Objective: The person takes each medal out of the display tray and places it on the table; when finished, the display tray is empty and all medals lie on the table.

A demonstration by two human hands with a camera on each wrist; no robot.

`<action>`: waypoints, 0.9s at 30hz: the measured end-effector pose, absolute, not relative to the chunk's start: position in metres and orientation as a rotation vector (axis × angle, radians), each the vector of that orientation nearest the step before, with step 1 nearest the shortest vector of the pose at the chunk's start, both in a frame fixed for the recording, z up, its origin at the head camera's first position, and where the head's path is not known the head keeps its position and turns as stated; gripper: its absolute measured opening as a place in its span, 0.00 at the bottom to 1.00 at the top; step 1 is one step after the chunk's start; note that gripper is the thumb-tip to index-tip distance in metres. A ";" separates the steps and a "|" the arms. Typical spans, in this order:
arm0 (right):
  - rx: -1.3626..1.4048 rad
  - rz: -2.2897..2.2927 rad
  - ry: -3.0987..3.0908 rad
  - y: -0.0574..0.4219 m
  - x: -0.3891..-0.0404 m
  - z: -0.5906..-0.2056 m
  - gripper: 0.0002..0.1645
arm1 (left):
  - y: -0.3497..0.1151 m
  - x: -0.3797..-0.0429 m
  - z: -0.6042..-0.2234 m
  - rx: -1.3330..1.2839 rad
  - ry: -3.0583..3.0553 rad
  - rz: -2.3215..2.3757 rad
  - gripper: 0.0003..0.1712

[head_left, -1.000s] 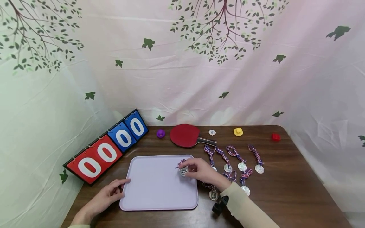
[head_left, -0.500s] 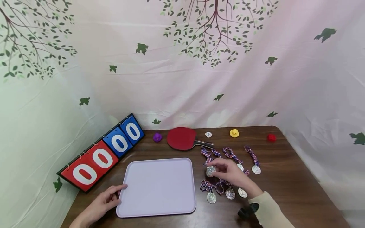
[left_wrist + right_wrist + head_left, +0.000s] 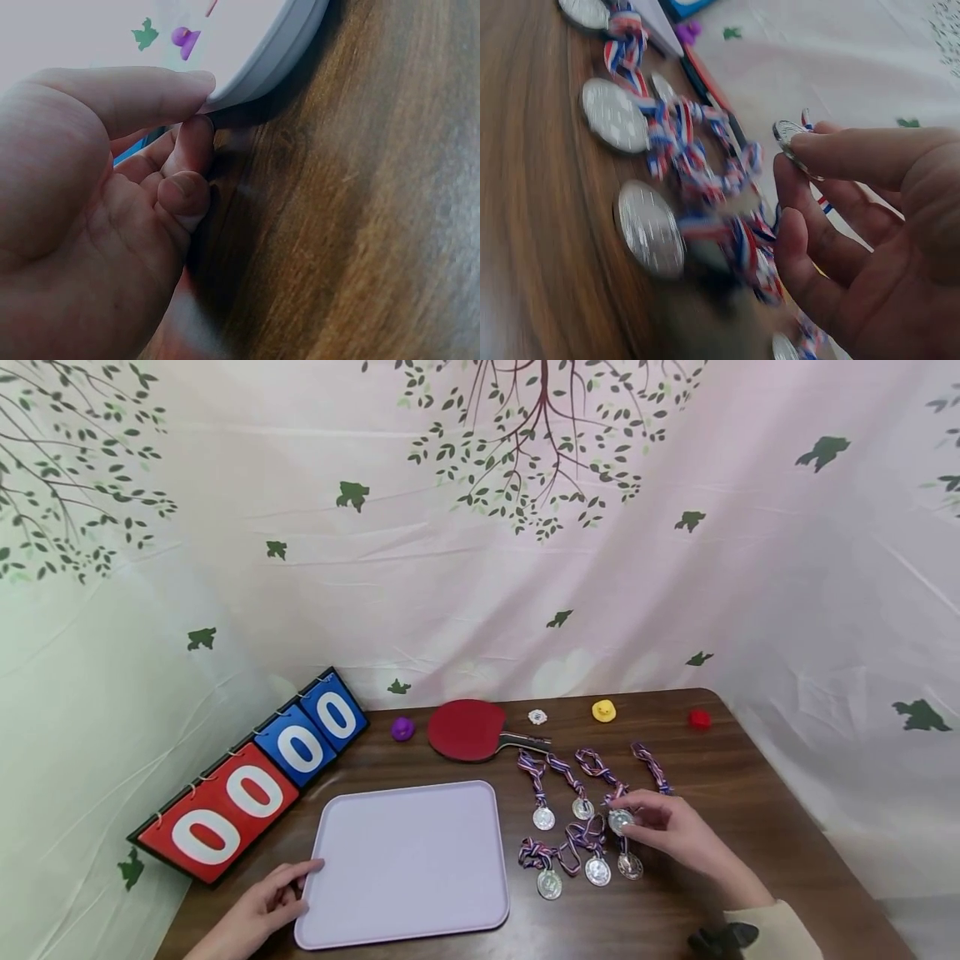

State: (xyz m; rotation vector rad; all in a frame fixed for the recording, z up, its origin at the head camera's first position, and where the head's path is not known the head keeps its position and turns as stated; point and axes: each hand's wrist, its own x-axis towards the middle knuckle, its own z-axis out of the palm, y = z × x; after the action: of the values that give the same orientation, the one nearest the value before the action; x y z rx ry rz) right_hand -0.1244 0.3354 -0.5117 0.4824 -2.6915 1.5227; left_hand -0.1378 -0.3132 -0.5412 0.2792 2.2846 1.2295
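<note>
My right hand (image 3: 682, 831) pinches a silver medal (image 3: 619, 821) by its disc between thumb and fingers. It is over the right part of a group of silver medals with red, white and blue ribbons, such as this medal (image 3: 550, 884). In the right wrist view the held medal (image 3: 786, 135) is seen nearly edge-on, its ribbon mostly hidden behind the fingers. My left hand (image 3: 258, 906) holds the left rim of a pale lilac tray (image 3: 408, 868). The left wrist view shows thumb and finger (image 3: 196, 142) meeting at the tray's edge (image 3: 277, 64).
A red and blue scoreboard (image 3: 251, 777) showing zeros leans at the left. Along the back lie a purple duck (image 3: 402, 729), a red table tennis paddle (image 3: 467, 731), a white chip-like disc (image 3: 537, 717), a yellow duck (image 3: 603, 711) and a small red block (image 3: 700, 718). A printed curtain closes the back.
My right hand has carried the medal from above the tray rightward over the medal group. The left hand stays at the tray's left rim. The head view has shifted slightly.
</note>
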 end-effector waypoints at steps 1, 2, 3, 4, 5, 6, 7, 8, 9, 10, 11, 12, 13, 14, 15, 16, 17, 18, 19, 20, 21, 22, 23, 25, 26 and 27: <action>0.468 1.511 -2.691 0.340 -0.120 -0.512 0.20 | -0.314 -0.138 -0.541 0.276 2.279 1.234 0.33; 0.466 1.500 -2.684 0.345 -0.117 -0.511 0.20 | -0.314 -0.138 -0.541 0.275 2.274 1.238 0.33; 0.440 1.486 -2.685 0.350 -0.113 -0.511 0.19 | -0.314 -0.138 -0.541 0.276 2.270 1.242 0.33; 0.420 1.468 -2.688 0.355 -0.109 -0.511 0.19 | -0.314 -0.138 -0.541 0.279 2.264 1.247 0.33; 0.398 1.453 -2.697 0.359 -0.105 -0.510 0.19 | -0.314 -0.138 -0.542 0.282 2.259 1.251 0.33; 0.363 1.443 -2.712 0.363 -0.102 -0.509 0.19 | -0.314 -0.138 -0.542 0.282 2.251 1.257 0.33; 0.341 1.431 -2.727 0.367 -0.099 -0.509 0.19 | -0.314 -0.138 -0.542 0.283 2.247 1.261 0.34; 0.324 1.422 -2.747 0.371 -0.095 -0.509 0.20 | -0.314 -0.137 -0.542 0.285 2.247 1.261 0.34; 0.303 1.414 -2.771 0.375 -0.092 -0.508 0.20 | -0.314 -0.137 -0.542 0.282 2.247 1.260 0.34; 0.317 1.411 -2.787 0.379 -0.089 -0.508 0.20 | -0.314 -0.137 -0.542 0.280 2.252 1.255 0.34; 0.335 1.405 -2.805 0.383 -0.086 -0.508 0.20 | -0.313 -0.137 -0.542 0.275 2.257 1.251 0.34; 0.348 1.404 -2.827 0.387 -0.084 -0.508 0.20 | -0.313 -0.137 -0.542 0.275 2.264 1.244 0.34; 0.375 1.407 -2.848 0.390 -0.081 -0.509 0.20 | -0.312 -0.136 -0.541 0.274 2.271 1.236 0.34; 0.399 1.409 -2.868 0.393 -0.079 -0.511 0.20 | -0.312 -0.135 -0.541 0.272 2.277 1.229 0.34; 0.439 1.409 -2.879 0.395 -0.077 -0.513 0.19 | -0.312 -0.135 -0.541 0.269 2.282 1.223 0.34; 0.471 1.394 -2.892 0.397 -0.076 -0.515 0.19 | -0.312 -0.135 -0.541 0.270 2.288 1.216 0.34; 0.485 1.384 -2.907 0.398 -0.075 -0.517 0.19 | -0.312 -0.134 -0.541 0.269 2.291 1.212 0.34; 0.496 1.374 -2.917 0.398 -0.074 -0.520 0.19 | -0.312 -0.134 -0.541 0.269 2.294 1.207 0.35; 0.509 1.359 -2.922 0.398 -0.074 -0.522 0.19 | -0.312 -0.134 -0.541 0.265 2.295 1.206 0.35; 0.514 1.327 -2.921 0.398 -0.074 -0.525 0.19 | -0.312 -0.134 -0.541 0.262 2.296 1.204 0.35; 0.509 1.294 -2.923 0.397 -0.073 -0.527 0.19 | -0.312 -0.133 -0.541 0.260 2.296 1.203 0.35; 0.501 1.260 -2.920 0.396 -0.073 -0.529 0.19 | -0.312 -0.133 -0.541 0.264 2.298 1.202 0.35; 0.492 1.217 -2.916 0.394 -0.074 -0.530 0.19 | -0.312 -0.133 -0.541 0.264 2.299 1.204 0.35; 0.474 1.099 -2.902 0.392 -0.075 -0.532 0.20 | -0.312 -0.134 -0.541 0.268 2.298 1.210 0.34; 0.463 1.040 -2.893 0.391 -0.076 -0.533 0.20 | -0.311 -0.134 -0.541 0.271 2.300 1.213 0.34; 0.449 0.987 -2.884 0.390 -0.077 -0.534 0.21 | -0.311 -0.135 -0.541 0.274 2.301 1.216 0.34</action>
State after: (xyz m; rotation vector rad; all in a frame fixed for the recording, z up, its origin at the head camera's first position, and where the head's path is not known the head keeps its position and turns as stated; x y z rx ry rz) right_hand -0.0773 0.3900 -0.5343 0.4495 -2.8837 0.9874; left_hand -0.1346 -0.3109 -0.5410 0.2735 2.3008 1.2156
